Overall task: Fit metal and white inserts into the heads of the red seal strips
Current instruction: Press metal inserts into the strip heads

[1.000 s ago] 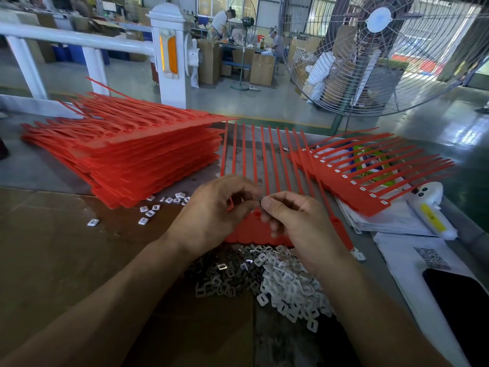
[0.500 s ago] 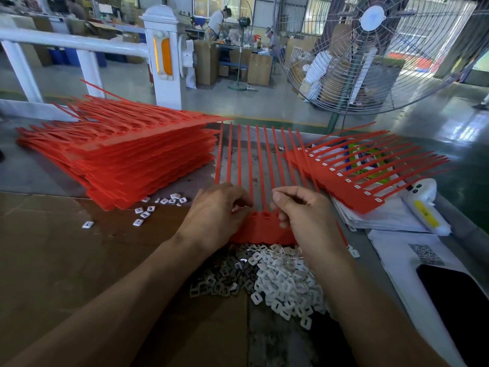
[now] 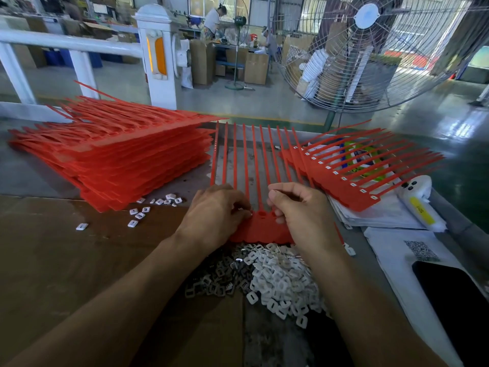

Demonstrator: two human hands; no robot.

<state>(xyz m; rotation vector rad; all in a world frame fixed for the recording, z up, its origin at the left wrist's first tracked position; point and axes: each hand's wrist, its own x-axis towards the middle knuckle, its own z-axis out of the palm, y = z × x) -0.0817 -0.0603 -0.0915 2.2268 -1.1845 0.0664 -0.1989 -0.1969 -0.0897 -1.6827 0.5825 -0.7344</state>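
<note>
The red seal strips under the hands looked like smooth, slightly glossy plastic. The metal inserts shone dull silver, and the white inserts beside them looked matt plastic. Brown cardboard lay matt on the table; the floor gleamed wet-glossy.

Red seal strips (a red stack beside), white inserts, grey metal inserts, brown cardboard.

We see bright daylight pouring in from the far right, leaving glare on the wet-looking green floor. Our near bench sits in softer, even light. Wide-angle distortion bends the edges; the background looks slightly soft.
</note>
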